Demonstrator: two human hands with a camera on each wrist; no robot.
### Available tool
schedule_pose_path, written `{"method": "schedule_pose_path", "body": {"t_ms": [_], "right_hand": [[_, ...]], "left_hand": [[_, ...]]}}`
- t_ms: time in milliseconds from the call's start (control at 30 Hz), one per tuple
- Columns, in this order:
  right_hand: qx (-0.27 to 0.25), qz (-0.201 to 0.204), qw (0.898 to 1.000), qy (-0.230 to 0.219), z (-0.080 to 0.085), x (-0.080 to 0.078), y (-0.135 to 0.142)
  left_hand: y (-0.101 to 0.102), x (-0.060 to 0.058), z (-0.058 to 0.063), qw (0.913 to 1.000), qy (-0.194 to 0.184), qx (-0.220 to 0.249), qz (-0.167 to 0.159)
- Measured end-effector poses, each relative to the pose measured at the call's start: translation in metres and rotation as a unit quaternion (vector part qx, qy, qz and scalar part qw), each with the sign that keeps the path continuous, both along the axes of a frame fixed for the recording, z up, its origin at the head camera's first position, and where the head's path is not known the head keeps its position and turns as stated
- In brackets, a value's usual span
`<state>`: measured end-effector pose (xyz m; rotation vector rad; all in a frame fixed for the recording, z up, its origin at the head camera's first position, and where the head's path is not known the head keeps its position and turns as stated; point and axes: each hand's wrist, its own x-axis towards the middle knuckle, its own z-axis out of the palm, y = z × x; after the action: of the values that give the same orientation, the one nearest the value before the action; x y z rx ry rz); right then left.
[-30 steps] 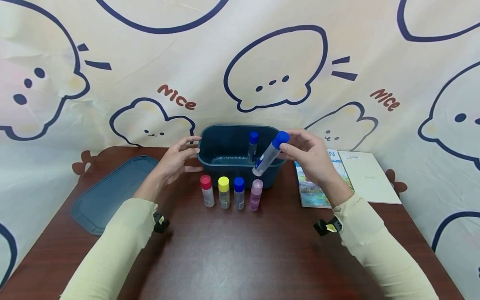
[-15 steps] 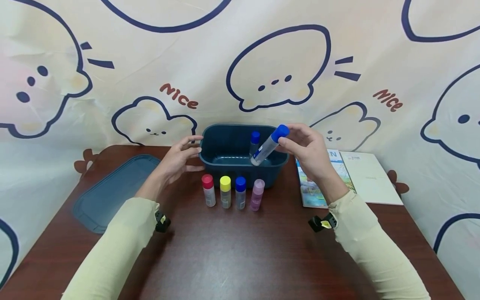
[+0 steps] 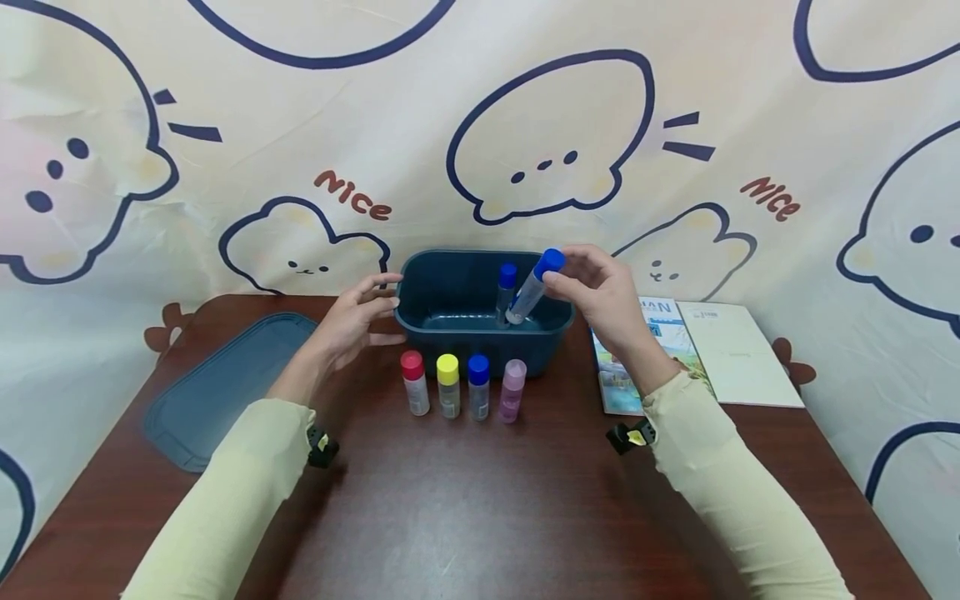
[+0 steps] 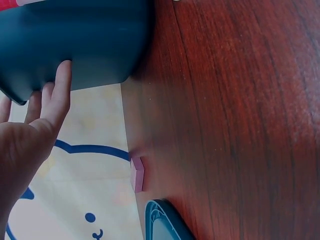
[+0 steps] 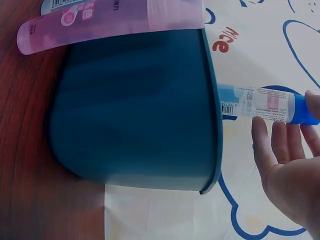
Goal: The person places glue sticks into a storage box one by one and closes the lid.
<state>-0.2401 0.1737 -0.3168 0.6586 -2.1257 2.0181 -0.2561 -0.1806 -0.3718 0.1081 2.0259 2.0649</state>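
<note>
A dark teal plastic bin [image 3: 480, 343] stands at the back of the table. My left hand [image 3: 351, 321] rests against its left end, fingers fairly straight along the rim and wall. Over the bin's right part, my right hand [image 3: 600, 292] pinches a blue-capped glue stick [image 3: 529, 296] by its cap. That stick is tilted, its lower end inside the bin. A smaller blue-capped glue stick [image 3: 506, 293] stands upright in the bin beside it. In front of the bin stand a red-capped stick [image 3: 416, 383], a yellow-capped one [image 3: 447, 386], a blue-capped one [image 3: 478, 387] and a purple one [image 3: 512, 392].
A teal lid [image 3: 228, 387] lies flat on the table [image 3: 465, 500] at the left. To the right are a colourful book [image 3: 626, 383] and a pale one [image 3: 738, 358]. A patterned cloth [image 3: 480, 125] hangs behind the table.
My right hand has moved left, bringing the tilted glue stick from in front of the bin's rim to inside it. My left hand stays at the bin's left end.
</note>
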Motion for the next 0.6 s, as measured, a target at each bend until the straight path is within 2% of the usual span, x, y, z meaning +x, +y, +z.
{"method": "schedule_pose_path", "body": {"t_ms": [600], "right_hand": [[0.053, -0.036, 0.997, -0.047, -0.012, -0.021, -0.019]], "left_hand": [[-0.001, -0.001, 0.000, 1.0000, -0.007, 0.006, 0.001]]}}
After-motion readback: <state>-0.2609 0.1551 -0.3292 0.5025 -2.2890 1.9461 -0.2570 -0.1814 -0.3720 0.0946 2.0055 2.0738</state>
